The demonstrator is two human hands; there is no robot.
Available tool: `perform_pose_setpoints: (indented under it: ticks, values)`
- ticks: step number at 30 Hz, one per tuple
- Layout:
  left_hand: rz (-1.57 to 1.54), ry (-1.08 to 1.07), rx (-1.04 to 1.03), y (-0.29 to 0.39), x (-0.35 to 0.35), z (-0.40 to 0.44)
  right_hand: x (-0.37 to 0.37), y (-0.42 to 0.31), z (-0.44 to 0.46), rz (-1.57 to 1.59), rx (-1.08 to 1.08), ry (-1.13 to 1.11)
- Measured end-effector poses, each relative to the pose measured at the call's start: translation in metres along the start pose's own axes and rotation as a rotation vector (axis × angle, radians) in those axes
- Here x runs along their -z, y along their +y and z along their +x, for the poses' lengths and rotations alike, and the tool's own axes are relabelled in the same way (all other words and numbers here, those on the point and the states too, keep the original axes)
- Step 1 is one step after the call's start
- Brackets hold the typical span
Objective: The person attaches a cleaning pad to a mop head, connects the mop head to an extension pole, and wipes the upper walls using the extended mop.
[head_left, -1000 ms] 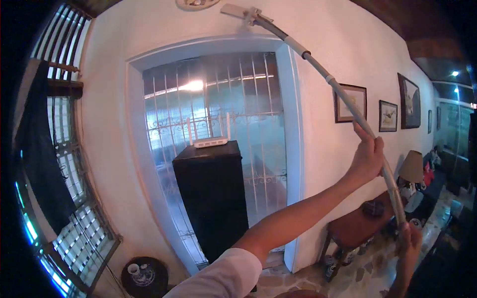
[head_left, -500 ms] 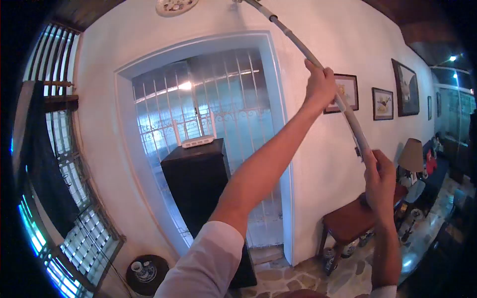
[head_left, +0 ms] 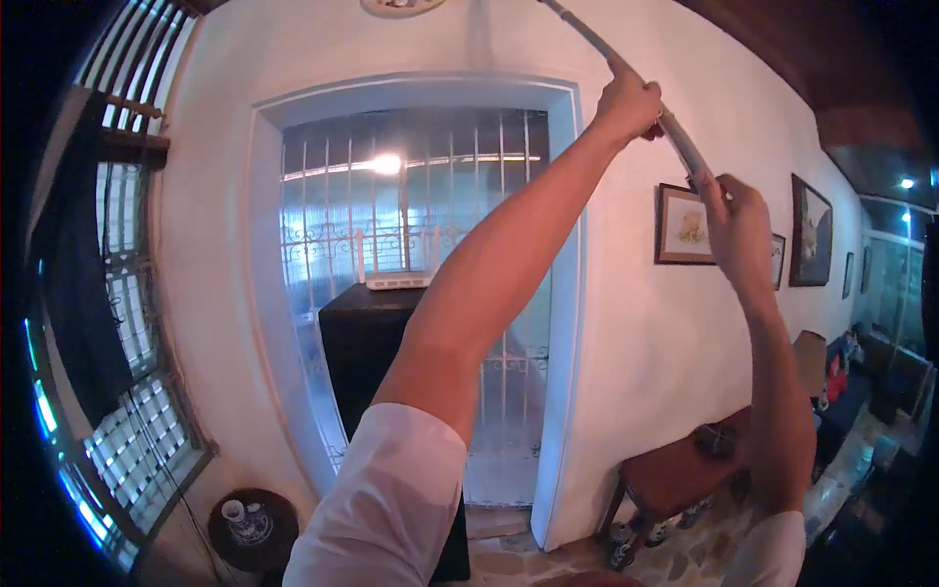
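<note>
A long grey pole (head_left: 684, 147) slants from lower right to upper left, its upper end out of view past the top edge. My left hand (head_left: 629, 106) is wrapped round it higher up, the arm stretched across the doorway. Further down, near the pole's lower end, my right hand (head_left: 740, 223) grips it with bent fingers. A decorated plate (head_left: 402, 5) hangs on the white wall, cut off by the top edge, to the left of the pole. Behind my right hand is a framed picture (head_left: 682, 227).
A barred doorway (head_left: 452, 196) stands ahead, with a tall black cabinet (head_left: 364, 328) carrying a white router (head_left: 396, 282). At lower left is a small round table (head_left: 274, 558) with ceramics. To the right stand a wooden bench (head_left: 675, 474) and a lamp (head_left: 810, 362). Shuttered windows (head_left: 132, 284) line the left.
Both hands and the pole have risen. My right hand has come up closer to my left, and more of the pole's upper part is out of view. The camera view has shifted too.
</note>
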State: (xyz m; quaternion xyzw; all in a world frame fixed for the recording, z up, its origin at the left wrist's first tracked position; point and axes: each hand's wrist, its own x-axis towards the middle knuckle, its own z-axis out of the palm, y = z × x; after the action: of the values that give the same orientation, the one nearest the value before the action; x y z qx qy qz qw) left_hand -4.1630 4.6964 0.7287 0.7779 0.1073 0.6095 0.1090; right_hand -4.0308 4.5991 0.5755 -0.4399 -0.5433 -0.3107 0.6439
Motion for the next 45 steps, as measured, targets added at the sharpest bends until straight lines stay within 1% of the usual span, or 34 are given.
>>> perform_pose_setpoints:
  ticks: [2,4,6,7,8,10,12,14,15,16,18,19,21,22,24,25,26,28,29,30,31,32,33,35,36,37,38,39,40,41,42,43,44,45]
  values:
    - [-0.060,0.010,-0.060,0.002,0.008,0.012,0.001,-0.010,0.015,-0.015,-0.012,-0.034]
    - [-0.095,-0.019,-0.068,0.003,0.016,0.024,0.002,-0.020,0.024,-0.027,-0.022,-0.042]
    - [-0.031,0.075,-0.083,0.007,0.019,0.036,-0.002,-0.020,0.036,-0.015,-0.020,-0.016]
    - [-0.036,0.026,-0.110,0.002,0.025,0.055,-0.002,-0.021,0.045,-0.001,0.018,-0.030]
    - [-0.043,0.026,-0.112,0.004,0.029,0.066,-0.004,-0.021,0.053,0.014,0.053,-0.050]
    - [-0.083,-0.028,-0.105,0.010,0.039,0.080,-0.009,-0.022,0.073,-0.006,0.061,-0.020]
    - [-0.094,-0.002,-0.122,0.008,0.043,0.103,-0.011,-0.027,0.082,-0.026,0.073,0.005]
    - [0.083,-0.211,0.129,0.002,0.052,0.140,-0.010,-0.036,0.086,-0.015,0.027,-0.010]
    - [0.034,-0.300,0.142,-0.028,0.051,0.178,-0.014,-0.031,0.086,-0.016,0.027,-0.011]
    - [0.033,-0.300,0.143,-0.026,0.047,0.165,-0.020,-0.023,0.085,0.053,0.000,-0.028]
    - [-0.087,-0.084,-0.105,-0.010,0.033,0.110,-0.023,-0.012,0.083,0.126,-0.025,-0.043]
    - [-0.082,-0.083,-0.103,-0.010,0.030,0.095,-0.022,-0.007,0.075,0.157,-0.047,-0.080]
    - [-0.028,0.003,-0.189,-0.010,0.023,0.068,-0.020,0.003,0.059,0.192,-0.068,-0.117]
    - [-0.022,0.004,-0.185,-0.010,0.020,0.052,-0.019,0.010,0.050,0.219,-0.076,-0.110]
    - [0.134,-0.010,-0.140,-0.008,0.017,0.026,-0.014,0.014,0.028,0.253,-0.088,-0.106]
    - [0.186,-0.088,-0.132,-0.009,0.017,0.022,-0.006,0.012,0.017,0.303,-0.142,-0.145]
    - [0.190,-0.088,-0.124,-0.012,0.013,0.017,0.002,0.011,0.006,0.353,-0.195,-0.181]
    - [0.243,-0.033,-0.217,-0.017,0.004,-0.003,0.010,0.015,-0.012,0.381,-0.244,-0.196]
    - [0.242,-0.112,-0.200,-0.014,0.002,-0.012,0.014,0.017,-0.021,0.404,-0.291,-0.198]
    - [0.243,-0.114,-0.195,-0.027,-0.006,-0.009,0.019,0.020,-0.030,0.405,-0.295,-0.201]
    - [0.360,-0.018,-0.279,-0.038,-0.020,-0.008,0.023,0.022,-0.038,0.481,-0.375,-0.237]
    - [0.423,0.070,-0.319,-0.035,-0.025,-0.021,0.029,0.023,-0.045,0.555,-0.452,-0.275]
    - [0.486,0.162,-0.352,-0.029,-0.029,-0.036,0.036,0.020,-0.052,0.554,-0.452,-0.276]
    - [0.427,0.149,-0.374,-0.018,-0.026,-0.060,0.056,0.008,-0.067,0.600,-0.573,-0.273]
    - [0.368,0.135,-0.402,-0.018,-0.027,-0.069,0.066,0.001,-0.076,0.594,-0.580,-0.275]
    - [0.361,0.132,-0.400,-0.018,-0.029,-0.079,0.077,-0.006,-0.085,0.548,-0.628,-0.221]
    - [0.446,0.216,-0.552,-0.019,-0.029,-0.088,0.083,-0.008,-0.096,0.501,-0.673,-0.166]
    - [0.531,0.303,-0.704,-0.019,-0.031,-0.094,0.089,0.004,-0.110,0.496,-0.673,-0.164]
    - [0.525,0.306,-0.704,-0.020,-0.034,-0.098,0.096,0.024,-0.127,0.524,-0.647,-0.115]
    - [0.511,0.233,-0.781,-0.023,-0.036,-0.102,0.103,0.036,-0.144,0.550,-0.622,-0.068]
    - [0.494,0.158,-0.859,-0.027,-0.040,-0.104,0.111,0.038,-0.158,0.543,-0.623,-0.066]
    - [0.461,0.123,-0.886,-0.029,-0.047,-0.106,0.122,0.038,-0.172,0.502,-0.634,-0.082]
    - [0.453,0.120,-0.880,-0.028,-0.049,-0.112,0.128,0.033,-0.178,0.479,-0.645,-0.090]
    - [0.428,0.066,-0.867,-0.025,-0.049,-0.120,0.135,0.029,-0.184,0.455,-0.655,-0.098]
